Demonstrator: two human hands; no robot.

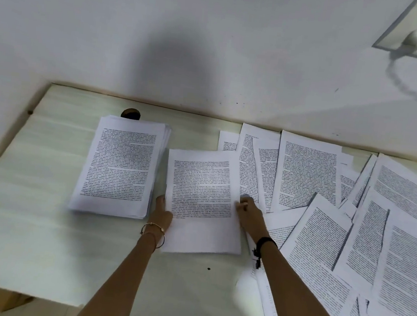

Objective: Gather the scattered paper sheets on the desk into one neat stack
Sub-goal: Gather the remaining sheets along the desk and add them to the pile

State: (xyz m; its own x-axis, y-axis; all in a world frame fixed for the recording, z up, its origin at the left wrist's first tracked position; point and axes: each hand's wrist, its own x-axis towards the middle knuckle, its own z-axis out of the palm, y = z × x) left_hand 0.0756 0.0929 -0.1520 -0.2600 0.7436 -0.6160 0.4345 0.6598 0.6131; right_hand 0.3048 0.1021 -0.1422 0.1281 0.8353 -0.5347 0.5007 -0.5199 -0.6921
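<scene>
Your sheaf [203,201] of white printed sheets, dense black text on top with a blank lower margin, lies near the middle of the tabletop [29,216]. Your left hand [163,212] grips its left edge and your right hand [249,215] pinches its right edge. Just beside it, toward the far left, sits the gathered stack [121,166], thick, its right edges slightly fanned, its far end covering part of a round cable hole [130,113]. Loose sheets [349,224] overlap at many angles across the right half, from the far edge to the near right corner. The tabletop is pale with faint wood-grain streaks. You wear a thin gold bangle [153,232] on the left wrist and a black band [266,242] on the right
</scene>
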